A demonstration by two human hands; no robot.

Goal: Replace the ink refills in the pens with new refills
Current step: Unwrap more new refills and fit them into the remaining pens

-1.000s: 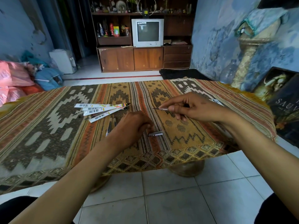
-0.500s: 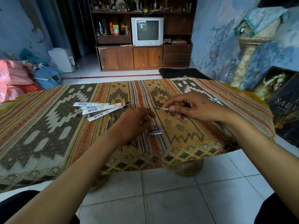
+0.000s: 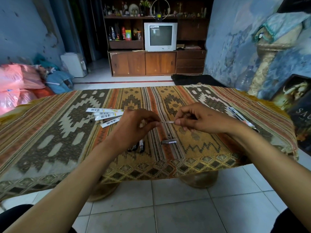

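Note:
A thin ink refill [image 3: 168,122] is held level above the table between both hands. My right hand [image 3: 201,118] pinches its right end, and my left hand [image 3: 137,125] pinches its left tip. Below them a silver pen part [image 3: 168,141] lies on the patterned cloth. Dark pens [image 3: 138,146] lie side by side under my left wrist, partly hidden. Several white refill packets [image 3: 105,115] with barcodes lie fanned out to the left.
The low table [image 3: 50,140] is covered by a woven patterned cloth that hangs over its near edge. More packets [image 3: 240,117] lie at the right edge behind my right wrist. A dark book [image 3: 301,111] leans at the far right. Tiled floor lies below.
My left hand rose from the cloth near the silver pen part and came up to the refill's tip. The right hand kept hold of the refill and stayed almost still.

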